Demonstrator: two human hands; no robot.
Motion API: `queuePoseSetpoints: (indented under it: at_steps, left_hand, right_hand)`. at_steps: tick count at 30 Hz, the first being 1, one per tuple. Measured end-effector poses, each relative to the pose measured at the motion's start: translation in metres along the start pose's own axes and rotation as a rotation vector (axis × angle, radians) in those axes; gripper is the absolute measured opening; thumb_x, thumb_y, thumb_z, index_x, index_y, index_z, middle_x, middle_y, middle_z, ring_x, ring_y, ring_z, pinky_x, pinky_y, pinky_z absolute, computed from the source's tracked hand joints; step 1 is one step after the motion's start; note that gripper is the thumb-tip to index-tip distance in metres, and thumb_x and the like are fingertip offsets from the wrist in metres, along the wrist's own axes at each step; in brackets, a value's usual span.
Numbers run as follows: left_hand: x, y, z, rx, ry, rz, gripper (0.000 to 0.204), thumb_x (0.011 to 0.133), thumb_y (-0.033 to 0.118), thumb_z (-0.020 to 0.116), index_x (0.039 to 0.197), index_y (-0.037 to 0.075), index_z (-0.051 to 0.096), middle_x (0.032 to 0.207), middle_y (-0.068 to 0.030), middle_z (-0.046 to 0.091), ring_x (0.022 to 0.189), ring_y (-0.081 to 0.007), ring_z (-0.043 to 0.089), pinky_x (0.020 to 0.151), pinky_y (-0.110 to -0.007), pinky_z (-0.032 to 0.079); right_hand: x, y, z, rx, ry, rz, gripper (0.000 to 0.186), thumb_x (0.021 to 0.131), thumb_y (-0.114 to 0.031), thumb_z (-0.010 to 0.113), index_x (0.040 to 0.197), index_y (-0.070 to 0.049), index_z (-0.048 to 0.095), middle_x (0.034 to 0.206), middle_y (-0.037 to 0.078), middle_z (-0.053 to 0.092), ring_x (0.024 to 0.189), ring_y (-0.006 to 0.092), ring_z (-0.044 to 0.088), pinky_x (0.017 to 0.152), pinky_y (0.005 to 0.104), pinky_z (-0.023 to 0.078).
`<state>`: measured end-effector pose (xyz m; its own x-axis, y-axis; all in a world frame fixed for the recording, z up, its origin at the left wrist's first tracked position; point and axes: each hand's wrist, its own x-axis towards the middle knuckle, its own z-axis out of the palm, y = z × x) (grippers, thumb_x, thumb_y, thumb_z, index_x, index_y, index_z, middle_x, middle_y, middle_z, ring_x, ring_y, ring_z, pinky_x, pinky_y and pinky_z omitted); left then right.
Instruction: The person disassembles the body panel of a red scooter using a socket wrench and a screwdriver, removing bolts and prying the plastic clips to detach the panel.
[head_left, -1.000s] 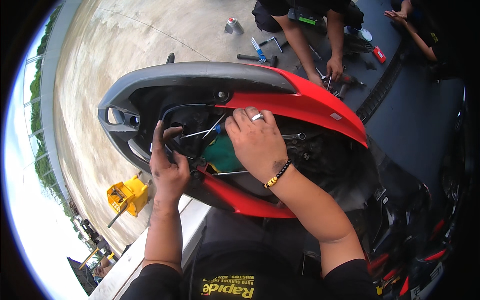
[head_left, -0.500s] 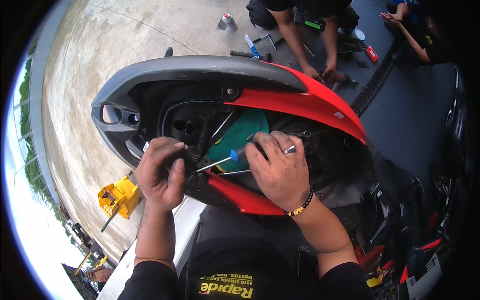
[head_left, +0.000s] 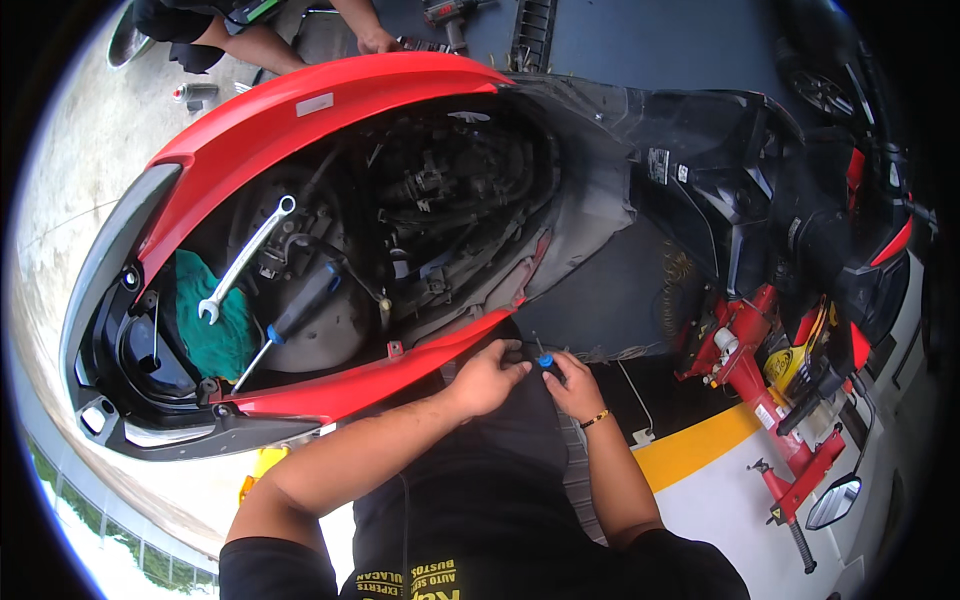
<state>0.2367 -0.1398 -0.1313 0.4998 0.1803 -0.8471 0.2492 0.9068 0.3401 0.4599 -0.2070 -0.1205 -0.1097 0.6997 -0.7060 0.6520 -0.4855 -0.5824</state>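
My right hand grips a small screwdriver with a blue and black handle, its thin shaft pointing up. Close beside it, the fingers of my left hand are bent toward the thumb; anything between them is too small to make out. Both hands are just outside the lower red edge of a scooter's body panel. Inside that panel a larger blue and black screwdriver leans with its tip at the panel's edge. A silver combination wrench lies near a green cloth.
Across the scooter are another person's hand, a power tool and a spray can. To the right stand a red metal stand, a dark scooter part and a mirror. A yellow stripe marks the floor.
My hands have left the scooter's tail end and moved right, outside the panel. The larger screwdriver is no longer by my right hand, which now holds a smaller one. The view has shifted right.
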Motion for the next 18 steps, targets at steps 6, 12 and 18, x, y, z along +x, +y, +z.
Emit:
queuePoseSetpoints:
  at_steps: [6,12,18]
  left_hand:
    - [0.067,-0.036,0.033,-0.599,0.149,0.083,0.032,0.101,0.020,0.053,0.128,0.002,0.055,0.107,-0.0079,0.067,0.106,-0.0160,0.058,0.095,-0.032,0.044]
    - [0.069,-0.031,0.039,-0.597,0.167,0.229,0.039,0.103,0.018,0.047,0.139,0.005,0.044,0.122,-0.0110,0.062,0.112,-0.0199,0.057,0.086,-0.033,0.051]
    - [0.077,-0.032,0.041,-0.526,0.225,0.341,0.029,0.102,0.016,0.046,0.129,0.005,0.049,0.113,-0.0114,0.062,0.102,-0.0184,0.059,0.072,-0.032,0.058]
  right_hand:
    - [0.016,0.016,0.051,0.323,-0.096,-0.002,0.036,0.091,-0.010,0.058,0.121,0.009,0.053,0.112,0.022,0.060,0.103,0.0375,0.060,0.090,0.0360,0.047]
    - [0.010,0.048,0.086,1.100,0.039,0.170,0.042,0.096,-0.008,0.053,0.136,0.001,0.048,0.100,0.010,0.061,0.087,0.0169,0.061,0.079,0.0298,0.049]
    - [0.017,0.048,0.076,1.214,-0.089,0.143,0.043,0.098,-0.011,0.047,0.140,-0.004,0.047,0.086,0.002,0.059,0.072,0.0077,0.054,0.063,0.0226,0.045]
